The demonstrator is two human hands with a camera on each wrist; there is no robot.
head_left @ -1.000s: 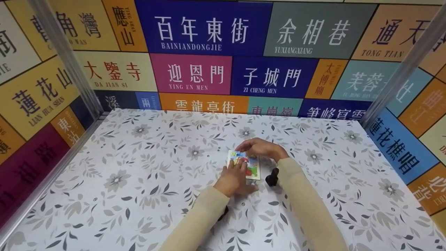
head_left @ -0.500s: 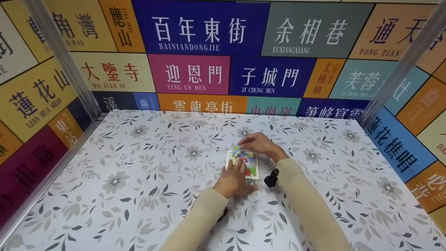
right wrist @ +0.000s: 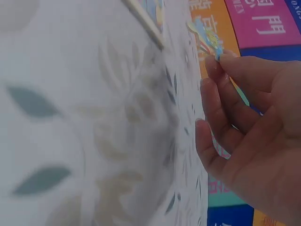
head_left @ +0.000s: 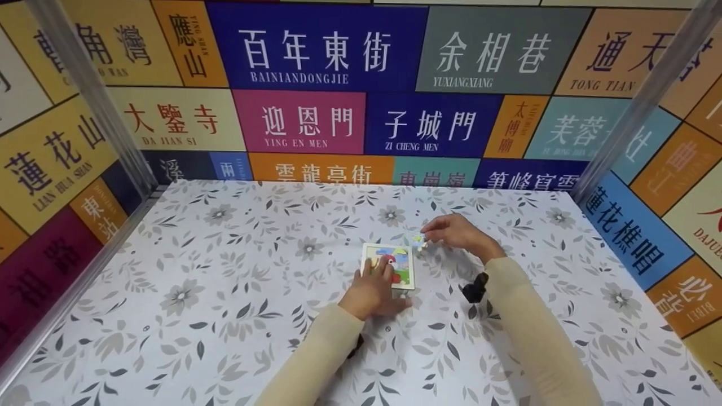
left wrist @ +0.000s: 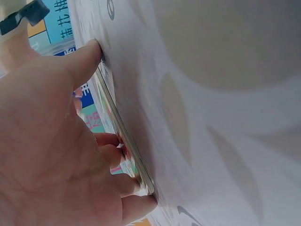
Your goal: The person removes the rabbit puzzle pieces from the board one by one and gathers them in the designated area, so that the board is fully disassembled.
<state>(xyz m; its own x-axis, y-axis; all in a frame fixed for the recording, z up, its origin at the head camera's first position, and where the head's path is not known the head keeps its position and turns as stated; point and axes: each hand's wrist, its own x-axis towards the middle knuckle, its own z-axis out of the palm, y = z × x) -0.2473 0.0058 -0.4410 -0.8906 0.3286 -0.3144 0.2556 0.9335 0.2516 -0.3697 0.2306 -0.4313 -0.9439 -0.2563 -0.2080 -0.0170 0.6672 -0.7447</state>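
A small picture puzzle board (head_left: 412, 270) with a pale border and a bright cartoon scene lies flat on the floral cloth. My left hand (head_left: 371, 288) rests on it, fingers spread over the picture and covering part of it. In the left wrist view the board's edge (left wrist: 126, 134) shows beside the fingertips, and the thumb touches the cloth. Just off the board's upper right corner, my right hand (head_left: 461, 232) pinches a thin blue and yellow puzzle piece (head_left: 418, 242) between thumb and forefinger. The right wrist view shows this piece (right wrist: 207, 37) held above the cloth, other fingers loosely bent.
White cloth (head_left: 237, 316) with grey leaves and flowers covers the table. Behind it stands a wall (head_left: 316, 51) of coloured panels with Chinese lettering. Clear upright posts (head_left: 626, 107) flank the back corners. A black wrist mount (head_left: 474, 287) sits by the right sleeve.
My right hand has lifted the puzzle piece from the board's upper left part and carried it right, past the corner. The left hand stays on the board. The head view has shifted slightly.
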